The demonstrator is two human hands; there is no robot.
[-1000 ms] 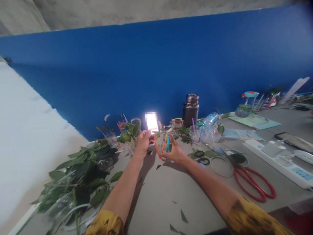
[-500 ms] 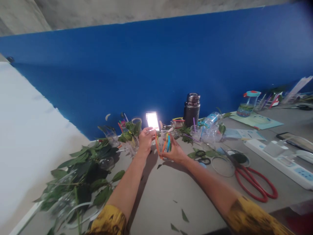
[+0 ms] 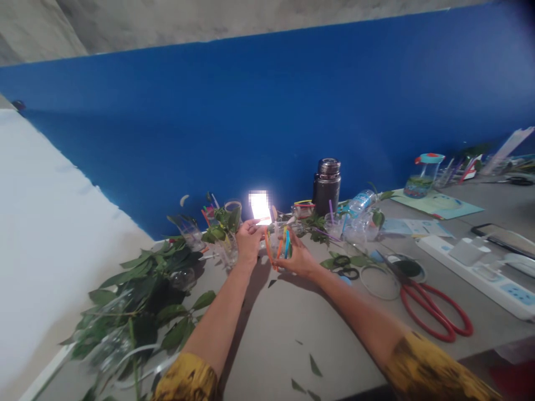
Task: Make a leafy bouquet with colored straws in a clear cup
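Operating remotely, head cam view. Both arms reach out over a grey tabletop (image 3: 276,328), yellow-patterned sleeves (image 3: 186,379) at the frame bottom. Main item: a clear plastic cup (image 3: 276,248) w/ colored drinking straws (image 3: 283,248) in orange, yellow and blue, the orange one (image 3: 270,252) curving out on the L side, the blue one (image 3: 287,245) near upright. The cup is just in front of the blue wall (image 3: 267,122), in the middle of the table clutter.

L hand (image 3: 249,240) is raised beside the orange straw, fingers (image 3: 256,223) extended, not clenched; can't tell if they're gripping anything. R hand (image 3: 297,257) curves round the straws, fingertips (image 3: 289,236) against them, seems a light grasp, no tight fist.

Glaring pixelated white patch (image 3: 259,207) just past the L fingers, too blown out to ID.

Nearby: dark steel thermos (image 3: 326,186), plastic water bottle (image 3: 359,203) on its side, blue label unreadable, red-handled scissors (image 3: 432,314), white power strip (image 3: 480,273), leafy cuttings (image 3: 142,312) at L. No legible writing anywhere, all too small.
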